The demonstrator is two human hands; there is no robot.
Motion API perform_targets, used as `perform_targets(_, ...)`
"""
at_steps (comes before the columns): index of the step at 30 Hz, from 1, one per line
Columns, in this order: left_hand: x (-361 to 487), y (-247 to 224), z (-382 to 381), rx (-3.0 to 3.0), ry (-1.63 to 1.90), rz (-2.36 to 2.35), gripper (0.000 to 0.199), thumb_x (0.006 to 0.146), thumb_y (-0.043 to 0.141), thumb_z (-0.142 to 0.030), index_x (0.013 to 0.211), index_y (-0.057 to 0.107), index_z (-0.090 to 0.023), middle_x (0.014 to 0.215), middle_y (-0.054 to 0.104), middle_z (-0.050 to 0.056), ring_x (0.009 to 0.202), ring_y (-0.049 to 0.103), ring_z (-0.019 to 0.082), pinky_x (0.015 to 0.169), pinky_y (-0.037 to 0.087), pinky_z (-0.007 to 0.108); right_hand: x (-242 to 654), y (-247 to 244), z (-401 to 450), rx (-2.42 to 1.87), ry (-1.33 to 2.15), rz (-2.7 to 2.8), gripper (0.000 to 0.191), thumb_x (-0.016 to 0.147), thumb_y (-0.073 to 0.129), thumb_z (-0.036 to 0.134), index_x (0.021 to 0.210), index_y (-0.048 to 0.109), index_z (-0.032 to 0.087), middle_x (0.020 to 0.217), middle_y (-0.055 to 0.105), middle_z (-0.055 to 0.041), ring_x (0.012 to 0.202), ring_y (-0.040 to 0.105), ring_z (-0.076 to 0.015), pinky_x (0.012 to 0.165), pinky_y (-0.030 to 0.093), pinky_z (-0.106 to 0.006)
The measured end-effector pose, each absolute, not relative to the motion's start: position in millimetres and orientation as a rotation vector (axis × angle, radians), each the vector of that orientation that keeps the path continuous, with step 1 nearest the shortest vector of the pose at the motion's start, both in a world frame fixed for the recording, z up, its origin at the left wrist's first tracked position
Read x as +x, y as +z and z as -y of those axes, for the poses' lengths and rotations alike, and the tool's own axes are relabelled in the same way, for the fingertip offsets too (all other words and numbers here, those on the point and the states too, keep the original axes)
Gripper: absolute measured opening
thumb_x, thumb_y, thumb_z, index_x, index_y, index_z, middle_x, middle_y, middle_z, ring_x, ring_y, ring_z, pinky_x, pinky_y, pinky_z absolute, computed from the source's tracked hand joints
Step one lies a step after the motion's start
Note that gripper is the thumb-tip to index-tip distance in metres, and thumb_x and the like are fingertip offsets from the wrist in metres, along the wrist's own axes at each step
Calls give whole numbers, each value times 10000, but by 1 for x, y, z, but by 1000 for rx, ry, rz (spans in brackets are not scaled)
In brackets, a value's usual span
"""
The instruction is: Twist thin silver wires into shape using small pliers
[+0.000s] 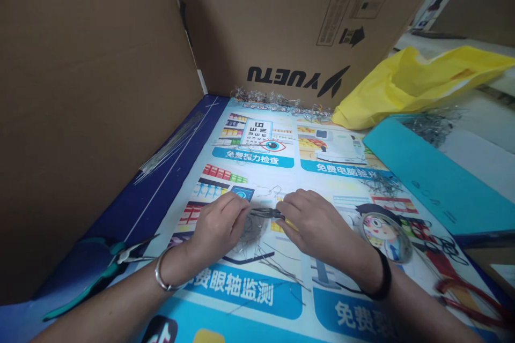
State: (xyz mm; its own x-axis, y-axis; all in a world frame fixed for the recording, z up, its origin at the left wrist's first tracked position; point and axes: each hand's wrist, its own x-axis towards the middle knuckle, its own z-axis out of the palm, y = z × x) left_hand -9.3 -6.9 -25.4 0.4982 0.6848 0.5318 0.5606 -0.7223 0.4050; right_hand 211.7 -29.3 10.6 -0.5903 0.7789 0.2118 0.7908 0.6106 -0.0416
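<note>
Small pliers (263, 213): over the picture sheet (241, 284), between the two hands, nose toward the left hand.
Right hand (316, 220): its grip is wrapped around the yellow handle (290, 223).
Left hand (221, 220): bunched up right by the nose; I can't tell if its grip has anything in it.
Wire tangle (250, 236): on the sheet, below the small pliers.
Green pliers (116, 249): near the left arm, mouth apart.
Yellow bag (414, 86): far back, on the right.
</note>
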Motion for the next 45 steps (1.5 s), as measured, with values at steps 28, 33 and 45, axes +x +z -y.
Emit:
perform_targets(28, -10, -23, 8, 2559, 1058, -1056, 83, 860, 486, -102, 879, 552, -149, 782, 582, 59, 747, 546, 170, 656, 483, 297, 214, 2, 30, -1302, 128, 2572, 162, 875, 478, 270, 916, 598, 169, 824, 606, -54, 785, 516, -178, 697, 380, -299)
perform_targets(33, -10, -23, 8, 2565, 1100, -1029, 84, 859, 485, -101, 872, 550, -152, 777, 585, 60, 744, 545, 169, 656, 482, 297, 215, -1, 30, -1298, 150, 2553, 176, 879, 471, 274, 932, 600, 168, 819, 611, -51, 783, 517, -178, 689, 374, -291)
perform_targets(45, -11, -18, 6, 2495, 1146, -1026, 99, 874, 466, -114, 865, 552, -162, 773, 588, 52, 743, 548, 159, 659, 478, 288, 216, 6, 30, -1365, 141, 2504, 192, 869, 488, 296, 952, 612, 174, 851, 617, -57, 803, 546, -185, 690, 415, -291)
